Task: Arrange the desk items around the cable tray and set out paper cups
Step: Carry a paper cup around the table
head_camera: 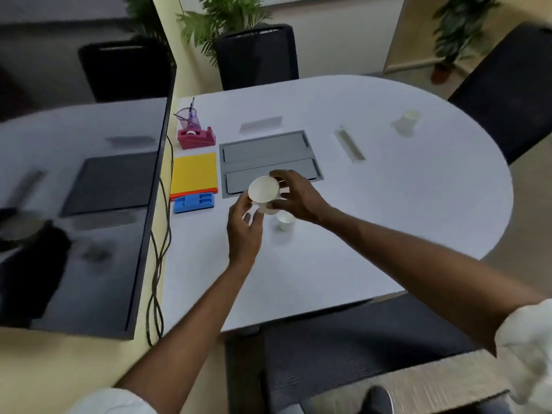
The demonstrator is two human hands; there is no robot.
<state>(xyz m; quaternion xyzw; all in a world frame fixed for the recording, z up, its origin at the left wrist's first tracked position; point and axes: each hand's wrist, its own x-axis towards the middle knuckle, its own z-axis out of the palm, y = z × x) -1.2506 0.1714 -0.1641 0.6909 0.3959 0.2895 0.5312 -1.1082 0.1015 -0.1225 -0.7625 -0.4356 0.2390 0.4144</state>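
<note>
My right hand [294, 196] grips a stack of white paper cups [264, 190] tilted with its mouth toward me, just above the front edge of the grey cable tray [270, 150]. My left hand [245, 227] is beside the stack's lower end, fingers loosely curled and touching the bottom cup. One paper cup [285, 220] stands upright on the table under my right hand. Another paper cup [407, 121] stands far right near the table's curved edge.
Left of the tray lie a yellow notepad [194, 172], a blue organiser [194, 202], a maroon tape dispenser [197, 138] and a purple pen holder [188, 116]. Two nameplates [261, 124] [349, 144] sit behind and right of the tray. A glass partition and cables [156, 234] border the left.
</note>
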